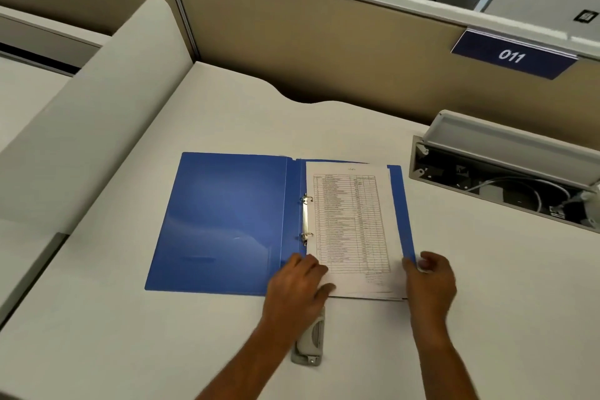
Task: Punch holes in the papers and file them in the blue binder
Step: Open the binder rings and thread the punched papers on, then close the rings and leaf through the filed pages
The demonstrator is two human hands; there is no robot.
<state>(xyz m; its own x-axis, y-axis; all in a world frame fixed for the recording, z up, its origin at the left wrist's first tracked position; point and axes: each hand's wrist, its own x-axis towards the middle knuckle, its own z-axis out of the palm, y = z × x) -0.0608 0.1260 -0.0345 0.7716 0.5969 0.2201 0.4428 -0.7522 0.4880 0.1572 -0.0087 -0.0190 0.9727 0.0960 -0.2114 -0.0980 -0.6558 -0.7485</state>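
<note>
Lying open on bench (487, 269): binder (220, 224) with papers (350, 221); left hand (298, 286) flat on papers, right hand (428, 282) pinching binder.

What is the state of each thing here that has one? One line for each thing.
blue binder: open, flat on the desk.
papers: lying on the binder's right half.
hole punch: lying on the desk.
cable box: lid raised.
left hand: resting on papers.
right hand: gripping binder edge.

- Binder (220, 221): blue, silver rings (306, 221).
- Papers (352, 230): white, black printed table grid.
- Punch (310, 341): grey.
- Surface (130, 334): off-white.
- Partition (308, 42): tan.
- Signs (513, 55): navy, white numbers.
</note>
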